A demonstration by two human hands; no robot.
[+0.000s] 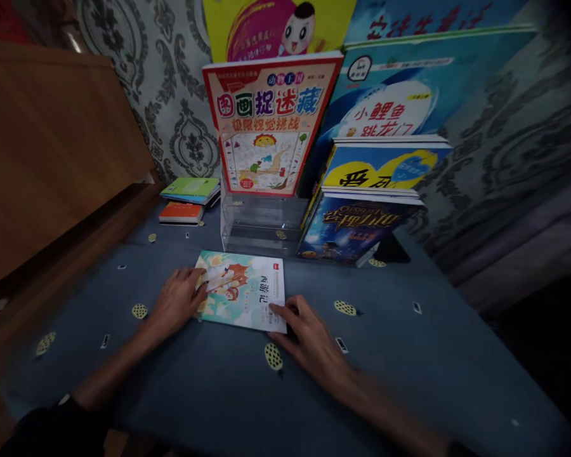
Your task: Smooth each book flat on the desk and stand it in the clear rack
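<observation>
A thin picture book (pixel 247 289) with a pale green and orange cover lies flat on the blue patterned cloth (pixel 409 368). My left hand (pixel 175 301) rests on the book's left edge, fingers curled over its corner. At the book's near right corner my right hand (pixel 309 339) pinches the edge with thumb and fingers. Behind the book stands a clear acrylic stand (pixel 259 222) that holds a large red-bordered book (pixel 269 120) upright.
Several books (pixel 371 197) lean stacked to the right of the stand. Two small books (pixel 188 200), green above orange, lie at the back left. A wooden board (pixel 52 146) rises on the left. Large posters (pixel 409 82) and patterned wallpaper back the scene.
</observation>
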